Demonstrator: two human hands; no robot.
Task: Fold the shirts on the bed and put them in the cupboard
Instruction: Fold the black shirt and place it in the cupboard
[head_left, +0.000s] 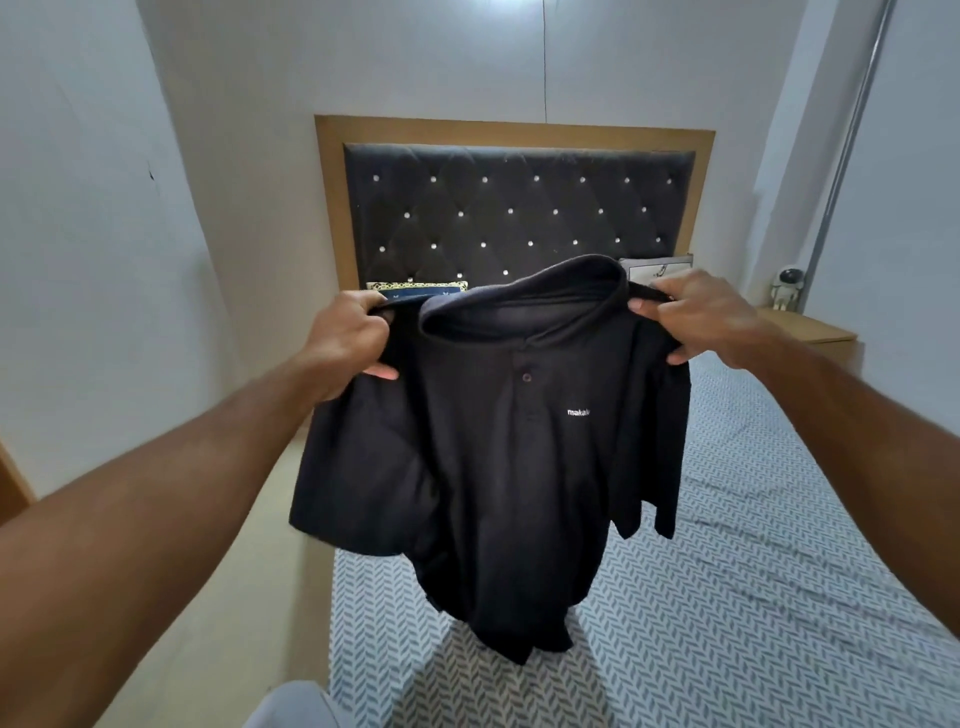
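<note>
A black polo shirt (498, 457) with a small white chest logo hangs in the air above the bed (753, 597), front facing me. My left hand (349, 335) grips its left shoulder and my right hand (698, 314) grips its right shoulder, both beside the collar. The body and short sleeves droop freely; the hem hangs just over the patterned sheet. No cupboard is in view.
A dark tufted headboard (514, 208) in a wooden frame stands against the far wall. Pillows (415, 291) peek out behind the shirt. A wooden bedside table (810, 330) with a small white figure (787, 288) sits at the right. Floor runs along the bed's left side.
</note>
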